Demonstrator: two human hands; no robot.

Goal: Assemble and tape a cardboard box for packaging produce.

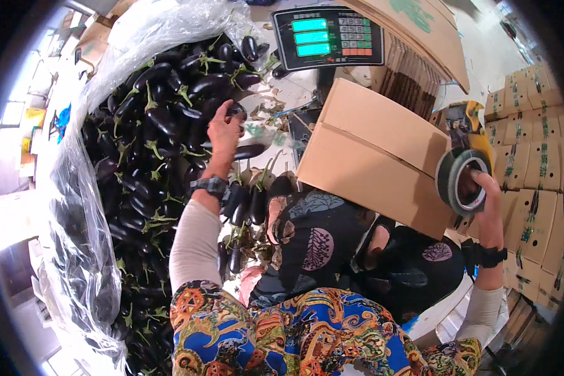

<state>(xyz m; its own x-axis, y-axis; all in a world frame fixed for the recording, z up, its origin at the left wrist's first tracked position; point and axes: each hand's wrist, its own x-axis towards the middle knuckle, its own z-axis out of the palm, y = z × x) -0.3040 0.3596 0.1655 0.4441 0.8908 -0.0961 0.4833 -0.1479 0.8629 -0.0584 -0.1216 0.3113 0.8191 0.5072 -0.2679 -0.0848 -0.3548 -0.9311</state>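
My left hand is at the right edge of a large heap of dark purple eggplants, its thumb and fingers closed around a dark, shiny eggplant. In my right hand is a tape dispenser with a yellow body and a large tape roll, fingers reaching into the roll's core. It is held against the right end of a closed brown cardboard box, which sits tilted before my knees. Between the left hand and the box shows a pale strip with green marks.
Clear plastic sheeting borders the heap. A scale display with lit green panels stands beyond the box, beside flattened cardboard. Stacked cartons line the right side. Several loose eggplants lie by my knees.
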